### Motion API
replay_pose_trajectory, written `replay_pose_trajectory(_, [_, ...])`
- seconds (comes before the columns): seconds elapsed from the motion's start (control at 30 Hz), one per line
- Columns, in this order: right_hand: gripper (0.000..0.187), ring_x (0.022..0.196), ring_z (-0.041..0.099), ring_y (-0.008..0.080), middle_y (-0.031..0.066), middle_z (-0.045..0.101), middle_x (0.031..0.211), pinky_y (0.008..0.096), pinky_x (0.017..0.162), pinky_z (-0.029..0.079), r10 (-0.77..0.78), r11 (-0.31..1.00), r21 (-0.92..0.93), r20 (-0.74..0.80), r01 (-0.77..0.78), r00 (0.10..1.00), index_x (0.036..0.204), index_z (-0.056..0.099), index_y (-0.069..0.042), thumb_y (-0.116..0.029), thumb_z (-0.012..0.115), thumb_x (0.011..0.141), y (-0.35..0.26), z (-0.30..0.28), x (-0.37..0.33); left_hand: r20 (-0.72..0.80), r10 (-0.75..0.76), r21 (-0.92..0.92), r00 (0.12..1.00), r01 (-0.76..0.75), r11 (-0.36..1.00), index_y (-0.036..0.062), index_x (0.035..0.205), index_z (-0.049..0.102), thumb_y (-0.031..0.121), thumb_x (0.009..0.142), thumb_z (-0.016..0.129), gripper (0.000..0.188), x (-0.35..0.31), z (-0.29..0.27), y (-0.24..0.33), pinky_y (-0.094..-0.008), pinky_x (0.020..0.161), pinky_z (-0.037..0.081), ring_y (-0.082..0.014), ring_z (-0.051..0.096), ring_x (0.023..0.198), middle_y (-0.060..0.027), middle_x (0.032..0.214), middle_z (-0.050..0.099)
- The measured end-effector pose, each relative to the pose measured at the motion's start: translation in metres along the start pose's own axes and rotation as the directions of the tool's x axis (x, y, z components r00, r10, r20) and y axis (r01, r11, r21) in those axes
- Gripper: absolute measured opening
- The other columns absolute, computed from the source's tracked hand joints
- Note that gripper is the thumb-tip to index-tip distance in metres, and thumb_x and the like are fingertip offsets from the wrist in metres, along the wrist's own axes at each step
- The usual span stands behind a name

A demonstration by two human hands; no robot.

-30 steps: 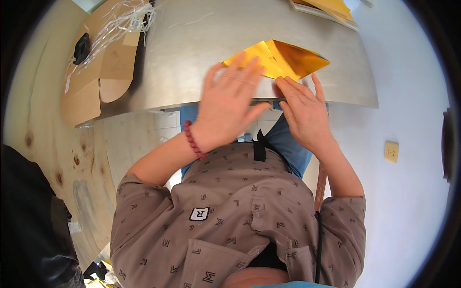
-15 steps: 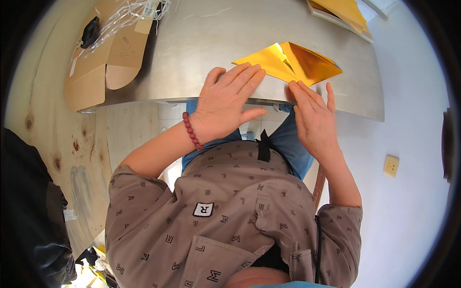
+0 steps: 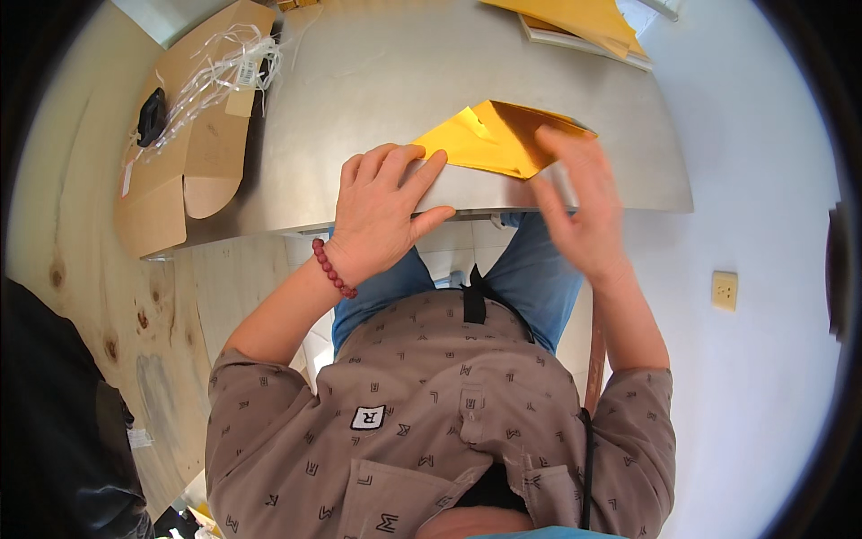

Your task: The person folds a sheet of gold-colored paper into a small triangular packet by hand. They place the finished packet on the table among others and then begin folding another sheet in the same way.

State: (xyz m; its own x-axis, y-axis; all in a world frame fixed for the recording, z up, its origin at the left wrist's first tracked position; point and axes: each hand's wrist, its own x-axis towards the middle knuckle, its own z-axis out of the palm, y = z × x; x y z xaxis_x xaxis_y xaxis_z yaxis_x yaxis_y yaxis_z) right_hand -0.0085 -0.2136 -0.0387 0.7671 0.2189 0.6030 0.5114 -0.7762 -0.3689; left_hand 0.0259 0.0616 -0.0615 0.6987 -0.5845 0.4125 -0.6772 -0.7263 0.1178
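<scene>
A folded sheet of shiny gold paper (image 3: 458, 144) lies near the front edge of the metal table, with a crease down its middle and a darker, reflective right half. My left hand (image 3: 386, 202), a dark red bead bracelet on its wrist, rests palm down with spread fingers, fingertips at the paper's left corner. Over the right half reaches my right hand (image 3: 582, 202), slightly blurred. Its thumb is apart from the other fingers, which cover part of the right flap; the thumb points at the paper's near edge.
On the table's left stands an opened cardboard box (image 3: 215, 148) with white strips (image 3: 202, 85) and a black object (image 3: 152, 117) on it. A stack of gold sheets (image 3: 584, 25) lies at the far right. A white wall (image 3: 763, 180) borders the table's right side.
My right hand has moved from the paper's near edge up onto its right half. The left hand has shifted to the left corner, and the paper appears lower and further left in view.
</scene>
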Motion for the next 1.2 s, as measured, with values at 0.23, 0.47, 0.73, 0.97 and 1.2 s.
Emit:
replay_pose_trajectory(0.23, [0.055, 0.127, 0.057, 0.0367, 0.018, 0.065, 0.135, 0.046, 0.111, 0.041, 0.149, 0.982, 0.086, 0.206, -0.17, 0.967, 0.134, 0.062, 0.0, -0.031, 0.077, 0.091, 0.041, -0.008, 0.026, -0.058, 0.059, -0.075, 0.997, -0.063, 0.995, 0.0144, 0.131, 0.066, 0.042, 0.089, 0.075, 0.051, -0.005, -0.002, -0.007, -0.0433, 0.104, 0.039, -0.0267, 0.053, 0.124, -0.0064, 0.13, 0.06])
replay_pose_trajectory(0.47, [0.051, 0.137, 0.051, 0.0299, 0.0094, 0.064, 0.138, 0.0556, 0.123, 0.029, -0.034, 0.995, -0.077, 0.339, 0.064, 0.94, 0.131, 0.065, -0.009, -0.029, 0.08, 0.086, 0.022, -0.002, -0.018, -0.163, 0.117, -0.205, 0.98, -0.15, 0.967, 0.0124, 0.108, 0.073, 0.016, 0.081, 0.082, 0.029, -0.022, -0.003, -0.014, -0.0393, 0.101, 0.044, -0.0229, 0.062, 0.108, -0.0006, 0.111, 0.069])
replay_pose_trajectory(0.73, [0.028, 0.097, 0.072, 0.024, 0.0136, 0.074, 0.102, 0.0378, 0.1, 0.052, 0.24, 0.902, 0.326, 0.17, -0.284, 0.956, 0.123, 0.069, -0.004, -0.005, 0.065, 0.095, 0.02, -0.019, 0.012, 0.105, -0.324, -0.827, 0.94, 0.263, 0.496, 0.0027, 0.108, 0.072, 0.007, 0.097, 0.07, 0.012, 0.009, -0.029, -0.018, -0.0249, 0.075, 0.053, -0.0108, 0.067, 0.085, -0.0034, 0.094, 0.073])
replay_pose_trajectory(0.97, [0.038, 0.094, 0.066, 0.0324, 0.0167, 0.071, 0.105, 0.0404, 0.089, 0.054, 0.241, 0.955, 0.111, 0.252, -0.276, 0.937, 0.132, 0.065, -0.008, -0.01, 0.051, 0.097, 0.038, 0.02, 0.05, -0.239, -0.125, -0.199, 0.963, 0.077, 0.977, 0.0049, 0.117, 0.071, 0.011, 0.095, 0.067, 0.023, 0.052, -0.006, -0.024, -0.0427, 0.101, 0.05, -0.0363, 0.059, 0.122, -0.0142, 0.125, 0.069])
replay_pose_trajectory(1.2, [0.036, 0.114, 0.06, 0.0357, 0.0155, 0.065, 0.115, 0.0447, 0.099, 0.051, 0.137, 0.989, -0.069, 0.144, -0.128, 0.98, 0.129, 0.067, -0.008, -0.011, 0.06, 0.094, 0.059, 0.038, 0.026, 0.019, -0.058, -0.151, 0.998, 0.06, 0.987, -0.005, 0.135, 0.059, 0.023, 0.099, 0.065, 0.046, 0.058, 0.043, 0.02, -0.0502, 0.119, 0.036, -0.0398, 0.049, 0.14, -0.0226, 0.144, 0.058])
